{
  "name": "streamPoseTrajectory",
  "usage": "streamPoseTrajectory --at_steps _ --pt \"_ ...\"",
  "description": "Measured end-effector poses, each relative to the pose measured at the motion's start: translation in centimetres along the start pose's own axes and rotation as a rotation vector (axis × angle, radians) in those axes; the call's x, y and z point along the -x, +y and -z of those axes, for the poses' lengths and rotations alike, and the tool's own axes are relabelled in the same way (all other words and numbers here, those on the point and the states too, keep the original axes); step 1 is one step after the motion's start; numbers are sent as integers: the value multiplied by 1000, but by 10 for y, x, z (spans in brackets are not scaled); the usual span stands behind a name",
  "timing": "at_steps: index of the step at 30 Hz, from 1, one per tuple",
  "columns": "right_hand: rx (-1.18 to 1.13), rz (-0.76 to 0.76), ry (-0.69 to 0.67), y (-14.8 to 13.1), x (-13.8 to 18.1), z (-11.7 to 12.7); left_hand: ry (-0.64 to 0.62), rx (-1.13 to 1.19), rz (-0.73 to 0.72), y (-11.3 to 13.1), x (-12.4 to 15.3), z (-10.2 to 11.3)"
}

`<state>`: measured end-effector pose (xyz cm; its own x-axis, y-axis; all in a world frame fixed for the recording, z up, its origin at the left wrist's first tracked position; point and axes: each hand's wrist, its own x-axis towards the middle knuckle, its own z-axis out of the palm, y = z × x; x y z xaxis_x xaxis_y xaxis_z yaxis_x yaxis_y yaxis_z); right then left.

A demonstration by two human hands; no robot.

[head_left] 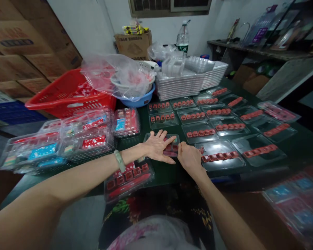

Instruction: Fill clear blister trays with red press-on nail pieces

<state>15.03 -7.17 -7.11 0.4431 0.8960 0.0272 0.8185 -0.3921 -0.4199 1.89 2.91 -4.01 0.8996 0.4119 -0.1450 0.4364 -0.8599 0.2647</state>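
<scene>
My left hand [160,146] lies with its fingers spread on the lid of a small clear plastic clamshell box [172,148] that holds red pieces. At the box's right edge my right hand [191,157] is closed, its thumb and forefinger pinching the rim. Below my left wrist, another clear box [129,178] holds a row of red square cups and a long red item. Just right of my right hand lies an open clear tray [223,163] with a row of red cups.
Several trays with red cups [200,133] cover the dark green table's right side. Filled boxes [86,139] are stacked at left, near a red basket [67,93] and a blue basin [138,100]. Nested clear trays [179,86] stand behind. Blurred packs [297,201] sit lower right.
</scene>
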Motion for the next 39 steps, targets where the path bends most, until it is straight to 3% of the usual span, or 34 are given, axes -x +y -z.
streamPoseTrajectory --at_steps 4,8,11,15,18,21,24,28,31,35,39 --pt "185 21 -13 -6 0 2 -22 128 4 -3 -1 8" --pt "132 16 -1 2 -2 2 -43 548 1 -14 -5 35" --pt "39 3 34 8 -5 -1 -49 659 15 -20 -8 50" --pt "-44 -7 70 13 -7 -6 -177 317 -4 -16 -5 44" --pt "-70 -11 95 15 -9 -8 -171 6 -51 -8 -3 31" --pt "-137 -16 128 16 -10 -8 -183 -85 -67 0 -3 29" --pt "-304 24 186 12 -8 2 -175 -112 -42 8 2 46" --pt "-517 169 191 -9 12 28 -82 -181 35 26 44 76" --pt "-639 298 21 -29 37 35 -14 -203 127 39 98 77" --pt "-621 430 -132 -39 70 11 12 -233 318 46 159 40" --pt "-413 559 -161 -33 86 -16 45 -236 400 39 173 1"
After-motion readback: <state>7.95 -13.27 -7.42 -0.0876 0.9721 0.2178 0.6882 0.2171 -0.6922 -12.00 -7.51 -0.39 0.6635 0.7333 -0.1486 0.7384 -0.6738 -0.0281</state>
